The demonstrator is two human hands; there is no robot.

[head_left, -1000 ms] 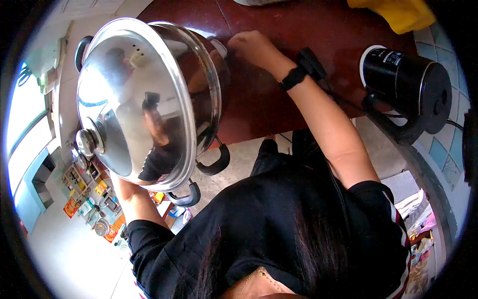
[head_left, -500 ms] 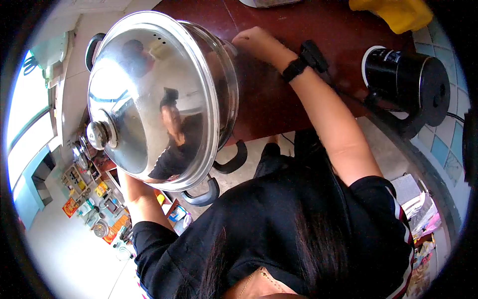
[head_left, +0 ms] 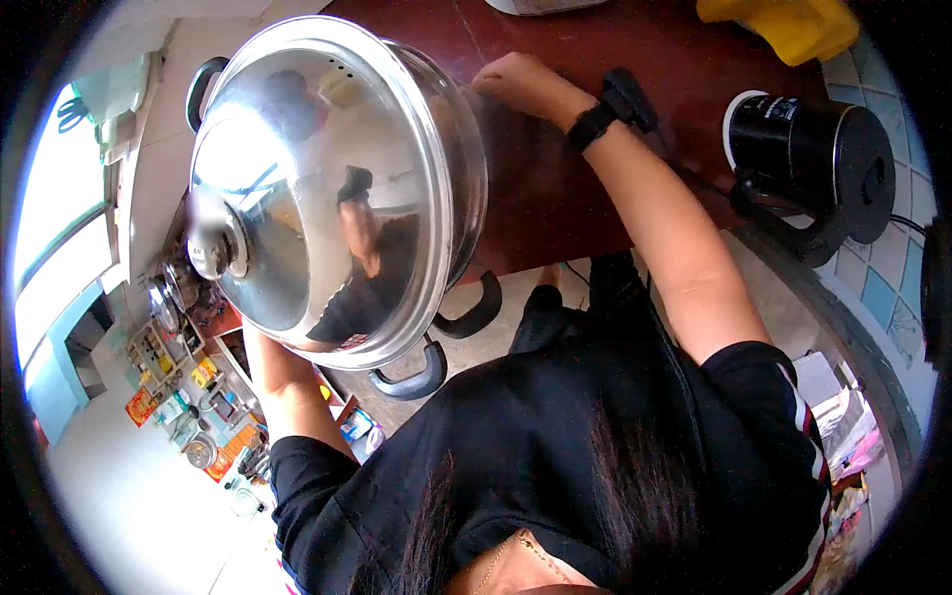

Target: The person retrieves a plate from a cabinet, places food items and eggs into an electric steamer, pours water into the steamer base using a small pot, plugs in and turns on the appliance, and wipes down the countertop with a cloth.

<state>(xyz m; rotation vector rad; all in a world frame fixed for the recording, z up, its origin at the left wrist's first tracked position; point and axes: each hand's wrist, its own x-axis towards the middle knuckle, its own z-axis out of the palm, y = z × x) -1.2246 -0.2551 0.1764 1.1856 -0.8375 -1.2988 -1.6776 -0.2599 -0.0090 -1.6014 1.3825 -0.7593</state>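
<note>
A large shiny steel pot [head_left: 466,149] is tilted on its side, its domed lid [head_left: 317,198] facing left with the round knob at the lid's left. Black handles [head_left: 474,309] stick out at its lower right and upper left. My left forearm passes behind the lid's lower edge; the hand itself is hidden by the pot. My right hand [head_left: 516,81] is curled closed beside the pot's base, over the dark red tabletop [head_left: 555,198]. Its fingertips are hidden, and I cannot make out what they hold. A black band is on the right wrist.
At the right lies a black kettle [head_left: 818,164] with a white rim, near the tiled wall. A black plug-like block [head_left: 630,99] with a cord is by my right wrist. A yellow cloth [head_left: 783,28] is at the top right. Shelves with goods [head_left: 198,397] show at the lower left.
The pot and lid have shifted to the right and slightly up in view, with the lid turned more toward me. My right hand has moved slightly right, staying closed beside the pot.
</note>
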